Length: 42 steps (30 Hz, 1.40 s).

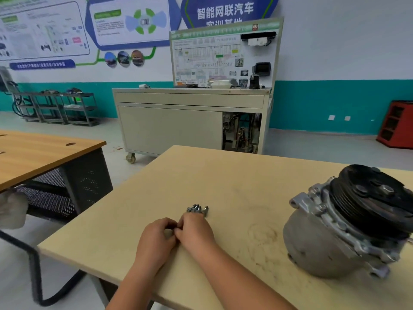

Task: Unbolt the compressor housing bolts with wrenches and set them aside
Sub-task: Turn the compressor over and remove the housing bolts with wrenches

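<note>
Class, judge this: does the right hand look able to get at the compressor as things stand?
Probably yes: only open tabletop lies between the right hand and the compressor; the bolts sit beyond the hand, not between.

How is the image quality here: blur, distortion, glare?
Head view: wide-angle lens skews the cabinet and wall lines; the compressor near the right border looks stretched, slightly smeared; the bolts are small and soft; lighting even, shadows faint, no glare.

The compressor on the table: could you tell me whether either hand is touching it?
No; the left hand and right hand meet beside the bolts, well apart from the compressor.
</note>
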Each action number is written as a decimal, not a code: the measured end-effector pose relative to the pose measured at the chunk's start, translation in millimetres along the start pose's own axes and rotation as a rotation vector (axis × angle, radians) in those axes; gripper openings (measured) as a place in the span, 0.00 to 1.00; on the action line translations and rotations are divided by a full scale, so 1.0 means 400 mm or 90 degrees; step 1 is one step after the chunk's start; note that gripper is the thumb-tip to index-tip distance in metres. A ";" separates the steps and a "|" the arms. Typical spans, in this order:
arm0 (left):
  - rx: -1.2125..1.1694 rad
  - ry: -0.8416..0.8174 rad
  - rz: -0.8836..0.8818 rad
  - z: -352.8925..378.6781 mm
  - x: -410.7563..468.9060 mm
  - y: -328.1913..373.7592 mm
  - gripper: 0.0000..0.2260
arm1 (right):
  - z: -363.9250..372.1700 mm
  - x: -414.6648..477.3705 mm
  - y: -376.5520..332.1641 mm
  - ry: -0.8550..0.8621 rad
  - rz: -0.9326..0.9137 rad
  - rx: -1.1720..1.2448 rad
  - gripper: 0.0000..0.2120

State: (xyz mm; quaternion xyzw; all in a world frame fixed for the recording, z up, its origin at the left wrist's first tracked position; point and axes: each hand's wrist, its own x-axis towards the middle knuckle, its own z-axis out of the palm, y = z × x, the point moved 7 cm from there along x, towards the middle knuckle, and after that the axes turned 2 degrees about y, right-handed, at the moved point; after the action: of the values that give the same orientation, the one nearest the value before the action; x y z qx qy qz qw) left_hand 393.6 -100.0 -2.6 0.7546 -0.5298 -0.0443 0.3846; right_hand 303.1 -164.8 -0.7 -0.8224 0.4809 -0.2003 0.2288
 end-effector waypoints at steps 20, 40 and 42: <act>-0.661 -0.047 -0.128 0.323 -0.238 0.620 0.24 | -0.652 -0.413 0.623 0.591 0.247 0.763 0.09; -0.910 -0.018 -0.206 0.447 -0.145 0.680 0.21 | -0.603 -0.368 0.665 0.511 0.116 0.785 0.09; -0.903 -0.033 -0.182 0.444 -0.140 0.685 0.18 | -0.610 -0.375 0.661 0.494 0.111 0.732 0.09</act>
State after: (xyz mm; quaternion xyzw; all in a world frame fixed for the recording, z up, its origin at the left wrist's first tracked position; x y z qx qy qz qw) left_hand 75.3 -187.3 25.9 0.3841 -0.2790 -0.4452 0.7592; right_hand -84.3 -191.7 31.2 -0.3985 0.4099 -0.6829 0.4548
